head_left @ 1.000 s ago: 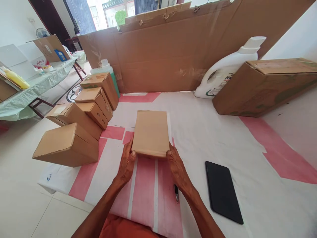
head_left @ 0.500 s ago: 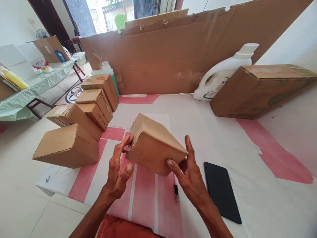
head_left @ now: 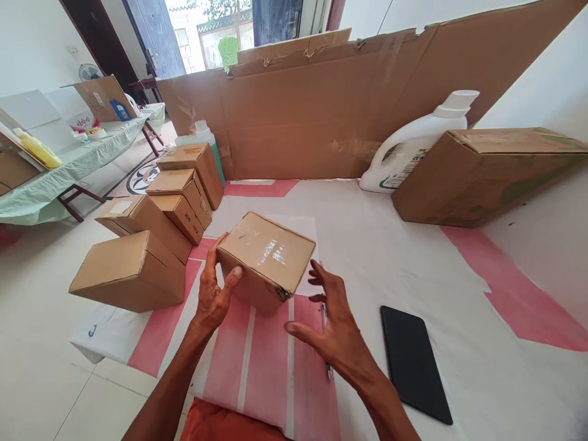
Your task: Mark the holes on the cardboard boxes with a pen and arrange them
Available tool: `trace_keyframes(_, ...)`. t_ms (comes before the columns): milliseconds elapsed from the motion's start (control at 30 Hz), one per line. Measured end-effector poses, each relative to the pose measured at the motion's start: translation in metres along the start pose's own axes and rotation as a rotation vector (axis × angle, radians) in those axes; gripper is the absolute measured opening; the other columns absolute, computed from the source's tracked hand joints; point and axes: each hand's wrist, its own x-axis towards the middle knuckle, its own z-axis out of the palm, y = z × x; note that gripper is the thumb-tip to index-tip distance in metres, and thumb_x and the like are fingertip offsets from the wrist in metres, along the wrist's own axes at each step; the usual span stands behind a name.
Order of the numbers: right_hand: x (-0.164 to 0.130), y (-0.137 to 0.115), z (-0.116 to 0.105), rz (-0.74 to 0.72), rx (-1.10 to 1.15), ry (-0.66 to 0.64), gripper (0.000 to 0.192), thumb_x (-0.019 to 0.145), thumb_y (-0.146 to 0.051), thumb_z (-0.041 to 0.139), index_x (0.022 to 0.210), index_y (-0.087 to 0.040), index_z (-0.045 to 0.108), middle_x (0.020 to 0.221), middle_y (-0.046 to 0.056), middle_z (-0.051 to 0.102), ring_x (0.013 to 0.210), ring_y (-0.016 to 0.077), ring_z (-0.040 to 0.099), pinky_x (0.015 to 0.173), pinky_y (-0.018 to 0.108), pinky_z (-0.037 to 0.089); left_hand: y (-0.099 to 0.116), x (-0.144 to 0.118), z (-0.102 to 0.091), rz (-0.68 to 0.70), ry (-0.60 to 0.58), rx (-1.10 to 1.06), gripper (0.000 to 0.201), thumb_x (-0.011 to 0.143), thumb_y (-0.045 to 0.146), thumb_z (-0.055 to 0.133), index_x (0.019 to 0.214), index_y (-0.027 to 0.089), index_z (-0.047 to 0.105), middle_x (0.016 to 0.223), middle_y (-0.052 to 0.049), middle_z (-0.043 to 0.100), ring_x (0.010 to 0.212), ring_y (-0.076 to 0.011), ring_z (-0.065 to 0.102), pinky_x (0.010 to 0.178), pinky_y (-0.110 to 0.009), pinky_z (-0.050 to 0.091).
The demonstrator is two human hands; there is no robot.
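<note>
A small brown cardboard box (head_left: 269,254) with shiny clear tape across its top is in front of me, slightly tilted. My left hand (head_left: 215,294) grips it at the left, thumb on the front face and fingers round the side. My right hand (head_left: 328,315) is off the box's right side, thumb and fingers spread with nothing between them. Beneath the right hand lies a pen (head_left: 328,370), partly covered by it. A flat black tablet-like slab (head_left: 413,364) lies to the right of that hand.
Several cardboard boxes (head_left: 133,269) line the table's left side, with a bottle of green liquid (head_left: 215,150) behind. A white jug (head_left: 408,144) and a larger box (head_left: 478,177) stand at the back right. A tall cardboard panel (head_left: 294,116) closes off the back.
The box has been turned so its taped face points up, and it has shifted left. My right hand has let go of it and opened; my left hand now grips its left side.
</note>
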Motion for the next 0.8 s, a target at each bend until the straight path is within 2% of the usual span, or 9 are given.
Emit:
trace_keyframes(67, 0.007, 0.006, 0.015, -0.001, -0.006, 0.002, 0.120, 0.071, -0.067, 0.087, 0.166, -0.034, 0.022, 0.165, 0.014, 0.033, 0.151, 0.0379, 0.037, 0.119, 0.060, 0.042, -0.006, 0.002, 0.001, -0.049, -0.003, -0.055, 0.064, 0.098, 0.054, 0.063, 0.154, 0.027, 0.046, 0.149, -0.013, 0.060, 0.137, -0.0310, 0.058, 0.112, -0.045, 0.048)
trace_keyframes(100, 0.012, 0.007, 0.022, 0.017, 0.036, 0.000, 0.115, 0.075, -0.066, 0.084, 0.166, -0.034, 0.020, 0.167, 0.014, 0.030, 0.153, 0.0362, 0.035, 0.121, 0.059, 0.040, -0.008, 0.003, 0.001, -0.066, -0.001, -0.050, 0.061, 0.098, 0.055, 0.064, 0.150, 0.026, 0.050, 0.143, -0.013, 0.063, 0.134, -0.0307, 0.061, 0.109, -0.043, 0.051)
trace_keyframes(200, 0.026, 0.002, 0.029, 0.089, 0.102, 0.028, 0.107, 0.078, -0.064, 0.080, 0.163, -0.031, 0.024, 0.160, 0.015, 0.041, 0.144, 0.0344, 0.047, 0.113, 0.056, 0.049, -0.005, 0.004, -0.002, -0.101, 0.012, 0.023, 0.051, 0.099, 0.058, 0.061, 0.136, 0.023, 0.061, 0.130, -0.012, 0.070, 0.121, -0.0294, 0.067, 0.100, -0.041, 0.054)
trace_keyframes(300, 0.025, -0.020, 0.016, 0.159, 0.013, -0.021, 0.106, 0.072, -0.066, 0.083, 0.159, -0.029, 0.035, 0.151, 0.015, 0.051, 0.134, 0.0369, 0.054, 0.107, 0.057, 0.052, 0.010, -0.001, -0.012, -0.144, 0.006, 0.086, 0.057, 0.099, 0.060, 0.059, 0.143, 0.024, 0.058, 0.132, -0.012, 0.069, 0.114, -0.0277, 0.068, 0.093, -0.039, 0.055)
trace_keyframes(400, 0.004, -0.041, 0.000, 0.291, 0.077, -0.177, 0.084, 0.079, -0.068, 0.076, 0.148, -0.029, 0.050, 0.141, 0.013, 0.063, 0.122, 0.0358, 0.064, 0.098, 0.052, 0.057, 0.023, -0.015, -0.025, -0.203, -0.047, 0.214, 0.067, 0.098, 0.061, 0.060, 0.155, 0.028, 0.048, 0.130, -0.010, 0.070, 0.105, -0.0260, 0.069, 0.086, -0.039, 0.057)
trace_keyframes(500, -0.025, -0.048, -0.005, 0.407, 0.200, -0.250, 0.074, 0.079, -0.066, 0.075, 0.139, -0.027, 0.057, 0.130, 0.013, 0.071, 0.109, 0.0342, 0.072, 0.085, 0.046, 0.062, 0.030, -0.029, -0.033, -0.239, -0.111, 0.360, 0.070, 0.096, 0.061, 0.062, 0.156, 0.028, 0.048, 0.120, -0.009, 0.071, 0.093, -0.0253, 0.069, 0.081, -0.041, 0.057)
trace_keyframes(667, -0.055, -0.041, 0.003, 0.489, 0.149, -0.216, 0.072, 0.079, -0.063, 0.076, 0.139, -0.029, 0.059, 0.135, 0.013, 0.070, 0.114, 0.0348, 0.071, 0.093, 0.049, 0.060, 0.044, -0.030, -0.018, 0.069, -0.139, 0.493, 0.058, 0.091, 0.051, 0.072, 0.144, 0.031, 0.062, 0.140, -0.011, 0.065, 0.129, -0.0340, 0.060, 0.107, -0.053, 0.048)
trace_keyframes(733, -0.059, -0.040, 0.003, 0.495, 0.065, -0.185, 0.077, 0.075, -0.062, 0.079, 0.141, -0.029, 0.058, 0.136, 0.013, 0.070, 0.116, 0.0367, 0.070, 0.097, 0.052, 0.058, 0.054, -0.026, -0.005, 0.154, -0.204, 0.509, 0.042, 0.091, 0.049, 0.073, 0.128, 0.031, 0.072, 0.128, -0.009, 0.072, 0.119, -0.0322, 0.065, 0.103, -0.051, 0.047)
trace_keyframes(800, -0.061, -0.041, 0.001, 0.517, 0.008, -0.189, 0.082, 0.074, -0.060, 0.079, 0.146, -0.029, 0.055, 0.139, 0.013, 0.067, 0.121, 0.0375, 0.067, 0.101, 0.053, 0.056, 0.066, -0.022, 0.008, 0.152, -0.286, 0.526, 0.026, 0.091, 0.044, 0.074, 0.113, 0.030, 0.077, 0.112, -0.006, 0.077, 0.106, -0.0288, 0.069, 0.097, -0.049, 0.046)
